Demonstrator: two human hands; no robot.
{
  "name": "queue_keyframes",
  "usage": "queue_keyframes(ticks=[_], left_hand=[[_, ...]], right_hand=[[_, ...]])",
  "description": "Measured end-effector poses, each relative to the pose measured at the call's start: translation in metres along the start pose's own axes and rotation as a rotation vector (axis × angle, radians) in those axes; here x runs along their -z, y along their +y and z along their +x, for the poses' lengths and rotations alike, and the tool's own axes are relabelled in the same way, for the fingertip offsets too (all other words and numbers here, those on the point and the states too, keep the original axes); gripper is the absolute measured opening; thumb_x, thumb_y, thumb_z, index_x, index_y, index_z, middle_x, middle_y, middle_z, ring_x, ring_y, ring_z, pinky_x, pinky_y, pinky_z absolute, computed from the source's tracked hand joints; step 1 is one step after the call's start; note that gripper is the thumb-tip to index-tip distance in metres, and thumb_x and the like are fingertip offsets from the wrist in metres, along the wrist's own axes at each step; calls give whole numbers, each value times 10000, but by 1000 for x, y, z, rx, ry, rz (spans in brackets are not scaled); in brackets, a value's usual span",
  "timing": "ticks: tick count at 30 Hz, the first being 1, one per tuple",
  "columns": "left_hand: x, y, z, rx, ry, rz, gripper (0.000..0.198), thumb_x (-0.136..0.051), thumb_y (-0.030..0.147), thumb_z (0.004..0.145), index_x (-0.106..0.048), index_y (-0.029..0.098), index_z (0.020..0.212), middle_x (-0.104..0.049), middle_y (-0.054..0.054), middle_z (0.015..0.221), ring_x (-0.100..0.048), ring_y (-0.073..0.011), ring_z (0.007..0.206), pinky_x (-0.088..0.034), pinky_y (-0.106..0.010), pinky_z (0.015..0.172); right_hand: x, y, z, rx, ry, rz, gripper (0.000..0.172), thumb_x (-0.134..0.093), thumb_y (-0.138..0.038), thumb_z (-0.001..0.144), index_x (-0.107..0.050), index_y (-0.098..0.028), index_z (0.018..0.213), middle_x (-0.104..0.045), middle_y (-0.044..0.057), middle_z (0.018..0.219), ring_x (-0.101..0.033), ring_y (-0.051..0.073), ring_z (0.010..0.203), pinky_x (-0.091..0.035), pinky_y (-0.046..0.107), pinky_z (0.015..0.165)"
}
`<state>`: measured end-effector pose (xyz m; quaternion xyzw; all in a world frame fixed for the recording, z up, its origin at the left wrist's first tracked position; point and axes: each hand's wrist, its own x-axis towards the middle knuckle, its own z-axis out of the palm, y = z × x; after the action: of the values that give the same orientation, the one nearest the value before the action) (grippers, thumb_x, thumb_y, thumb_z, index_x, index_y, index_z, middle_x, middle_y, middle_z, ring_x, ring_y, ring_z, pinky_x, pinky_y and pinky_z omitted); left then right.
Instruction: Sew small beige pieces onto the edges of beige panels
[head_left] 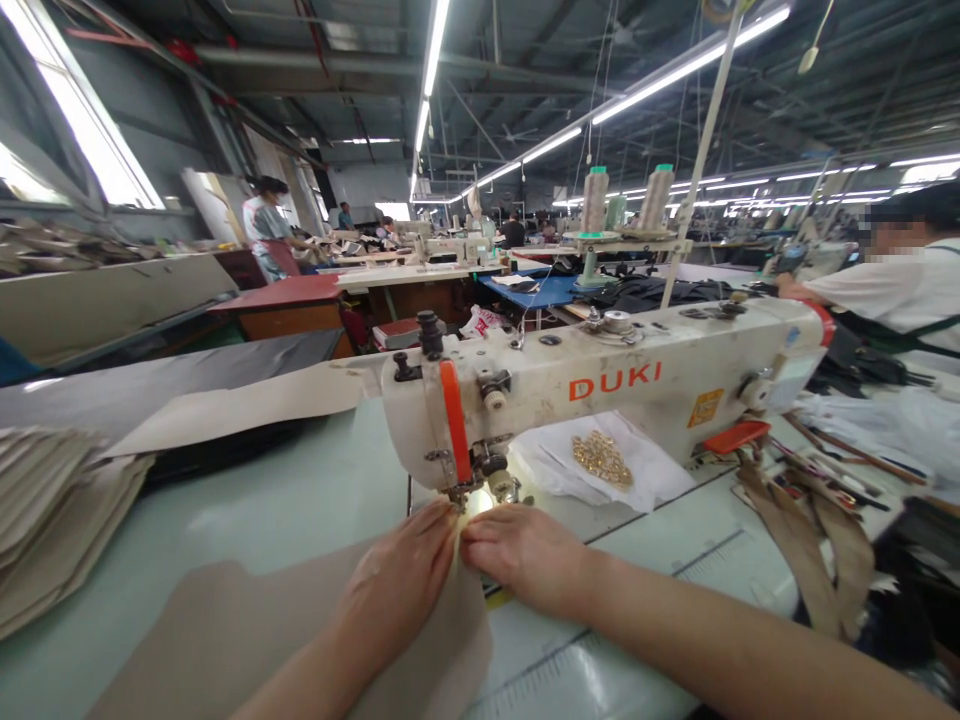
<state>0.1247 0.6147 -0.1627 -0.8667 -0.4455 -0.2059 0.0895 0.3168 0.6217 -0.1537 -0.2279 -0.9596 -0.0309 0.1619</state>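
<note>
A large beige fabric panel (pixel 255 610) lies on the pale green machine table, its edge running up to the presser foot of a white sewing machine (pixel 540 370). My left hand (pixel 405 560) presses on the panel just left of that edge, fingers together, fingertips close to the lit needle area. From the other side my right hand (pixel 525 555) pinches the panel's edge, almost touching the left fingers. Both hands are closed. The needle and the fabric under the fingertips are mostly hidden.
White paper with small gold metal pieces (pixel 602 458) lies under the machine arm. Stacked beige panels (pixel 60 520) stand at left. Brown straps (pixel 817 540) hang at right. Thread cones (pixel 595 200) rise behind. A co-worker (pixel 900 280) sits at far right; another person (pixel 268 230) stands back left.
</note>
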Motion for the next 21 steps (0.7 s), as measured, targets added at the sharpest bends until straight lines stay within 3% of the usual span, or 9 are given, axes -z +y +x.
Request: queue_keyframes(ticks=[12,21], left_hand=[[0,2,-2,20,-34,39,370,-320,248,915,-635,124,1066,-677,-118,1099,-631,-213,1029,-517,-349,922],[1,4,2,73,-33,-29,332,-341,239,905,-637,162,1034,-678,-92,1090,-624,-196,1036,-509,-335,927]], right_hand=[[-1,-1,-1,6,-11,-5,92,-524,-186,903,-599,-132,898,-643,56,934,-564,170,942,-423,265,910],[-4,2,0,4,38,53,132,-489,-180,919,-607,-124,897,-651,69,921,-572,162,959,-424,264,926]])
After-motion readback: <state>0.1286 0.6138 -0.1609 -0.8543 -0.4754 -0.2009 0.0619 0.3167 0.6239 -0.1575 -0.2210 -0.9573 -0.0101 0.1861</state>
